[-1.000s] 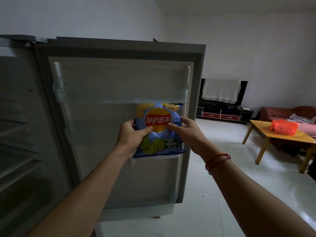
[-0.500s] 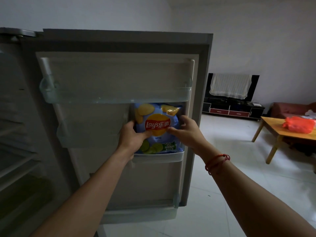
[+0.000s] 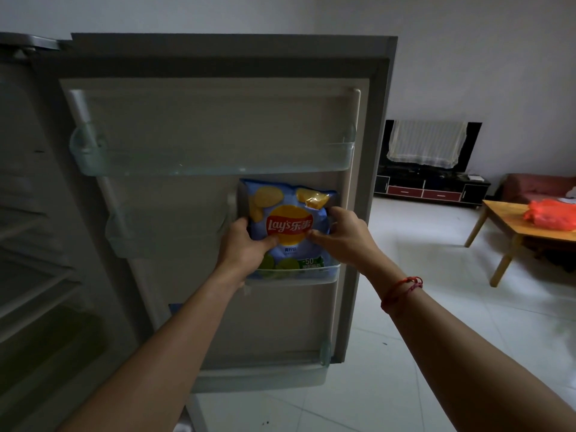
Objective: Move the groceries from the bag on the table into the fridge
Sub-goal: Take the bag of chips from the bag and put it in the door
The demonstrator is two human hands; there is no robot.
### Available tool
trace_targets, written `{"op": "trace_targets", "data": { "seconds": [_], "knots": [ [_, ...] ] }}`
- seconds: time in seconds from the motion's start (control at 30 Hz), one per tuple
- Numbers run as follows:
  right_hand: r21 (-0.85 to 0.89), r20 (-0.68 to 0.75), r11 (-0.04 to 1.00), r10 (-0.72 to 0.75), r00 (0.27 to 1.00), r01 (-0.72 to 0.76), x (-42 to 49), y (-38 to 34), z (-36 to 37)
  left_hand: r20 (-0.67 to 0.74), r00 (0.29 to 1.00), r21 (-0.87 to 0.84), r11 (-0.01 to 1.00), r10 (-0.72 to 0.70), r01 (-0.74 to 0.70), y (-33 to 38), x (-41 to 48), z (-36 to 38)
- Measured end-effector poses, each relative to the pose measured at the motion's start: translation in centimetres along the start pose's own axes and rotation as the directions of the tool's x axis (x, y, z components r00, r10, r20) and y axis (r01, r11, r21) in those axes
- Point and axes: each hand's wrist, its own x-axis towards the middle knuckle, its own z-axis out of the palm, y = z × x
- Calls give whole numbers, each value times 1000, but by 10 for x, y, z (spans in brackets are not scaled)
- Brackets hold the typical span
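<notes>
Foil-slick and puffed with air, the crisp bag (image 3: pixel 290 224) is between both my hands. My left hand (image 3: pixel 246 244) grips its left edge with the thumb laid across the front. My right hand (image 3: pixel 339 232) pinches the right edge, thumb on the front and fingers curled over the side. I judge it very light, soft-walled and a little slippery, with brittle contents. That calls for a gentle hold at the side seams, not a squeeze across the middle, which could crush the crisps or pop the pack.

The bag stands upright with its bottom edge inside the small clear door bin (image 3: pixel 299 274), on the right of the open fridge door (image 3: pixel 218 113).

Counted: one crisp bag, two hands on it, one red string bracelet (image 3: pixel 402 289) on my right wrist. On the door I make out three clear bins: the one holding the crisps, a second small bin (image 3: pixel 162 241) beside it on the left, and a long upper shelf (image 3: pixel 212 165) above both. Across the room, well apart, one wooden worktop (image 3: pixel 501 213) carries one orange bag (image 3: pixel 548 215); I cannot tell what remains in it.
</notes>
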Motion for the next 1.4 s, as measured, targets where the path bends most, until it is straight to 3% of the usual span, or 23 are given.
{"op": "trace_targets", "data": {
  "seconds": [0.27,0.47,0.63,0.9,1.07,1.4],
  "knots": [
    [-43,-2,999,19,1000,-19,-14,-6,-8,11,999,23,999,40,-40,11,-18,-7],
    [-178,-33,981,-87,996,80,-45,-18,-20,38,982,279,942,184,-187,29,-56,-18],
    [-342,-40,932,-142,989,120,-69,-19,-24,67,957,477,834,281,-278,25,-83,-31],
    [-604,-89,793,-166,982,79,-111,-14,-27,64,881,775,533,469,-341,19,-113,-52],
    [-635,-93,769,-174,980,76,-123,-13,-28,98,868,813,464,487,-352,19,-120,-59],
    [-656,-130,754,-138,982,20,-136,3,-55,154,832,753,481,534,-448,27,-116,-24]
  ]
}}
